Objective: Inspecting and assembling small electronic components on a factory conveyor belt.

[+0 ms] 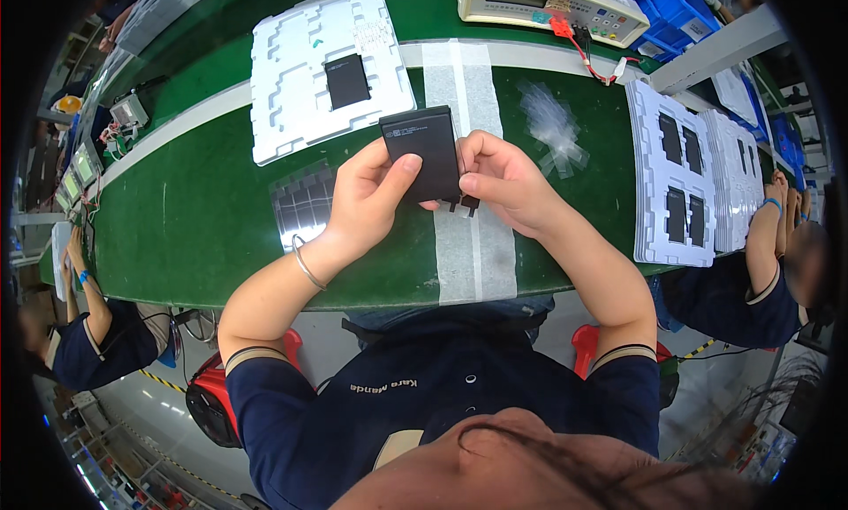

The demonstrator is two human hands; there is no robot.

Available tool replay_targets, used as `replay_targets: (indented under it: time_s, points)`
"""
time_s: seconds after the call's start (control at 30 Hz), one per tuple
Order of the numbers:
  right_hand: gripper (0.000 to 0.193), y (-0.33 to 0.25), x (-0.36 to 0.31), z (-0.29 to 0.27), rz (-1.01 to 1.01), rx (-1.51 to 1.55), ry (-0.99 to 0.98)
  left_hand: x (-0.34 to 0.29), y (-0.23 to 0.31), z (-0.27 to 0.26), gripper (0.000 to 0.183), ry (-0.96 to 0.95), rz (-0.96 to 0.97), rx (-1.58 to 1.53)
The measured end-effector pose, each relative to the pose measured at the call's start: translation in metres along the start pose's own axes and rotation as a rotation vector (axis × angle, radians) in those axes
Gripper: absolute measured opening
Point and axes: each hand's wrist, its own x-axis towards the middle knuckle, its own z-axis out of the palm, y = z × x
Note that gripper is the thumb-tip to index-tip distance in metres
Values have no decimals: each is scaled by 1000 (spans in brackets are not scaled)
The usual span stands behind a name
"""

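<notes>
Both of my hands hold flat black battery packs (422, 152), which look stacked, above a pale strip laid down the green table. My left hand (375, 188) is closed on the left side, its thumb lying across the front face. My right hand (503, 179) pinches the right edge near the bottom, where short dark connector tabs (464, 205) stick out. How many packs there are, I cannot tell. Beyond my left hand, another black battery pack (347, 82) lies in a white moulded tray (291, 86). Next to my left wrist is a clear sheet with dark strips (303, 205).
Clear film pieces (554, 126) lie in a heap right of the pale strip (477, 254). White trays (649, 174) holding black packs are stacked at the right. A bench meter (552, 7) with red and black leads stands at the back. Co-workers' arms (767, 232) show at both sides.
</notes>
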Motion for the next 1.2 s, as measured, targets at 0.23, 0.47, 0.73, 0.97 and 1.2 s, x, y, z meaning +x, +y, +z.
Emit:
replay_targets:
  time_s: [0.23,0.47,0.73,0.97,1.2]
  points:
    - [17,-3,-2,-7,59,31,-95,1,-2,-5,20,-64,-12,-32]
    - [18,-6,-3,-7,138,19,-129,0,-1,-6,20,-100,-32,-23]
    - [18,-3,0,-2,-64,-79,-110,1,-4,-8,20,-98,-53,-79]
    - [15,5,-2,-5,-97,15,-41,0,-7,-3,22,-44,-10,19]
    - [33,11,0,4,26,148,-62,-6,3,7,19,11,-7,-19]
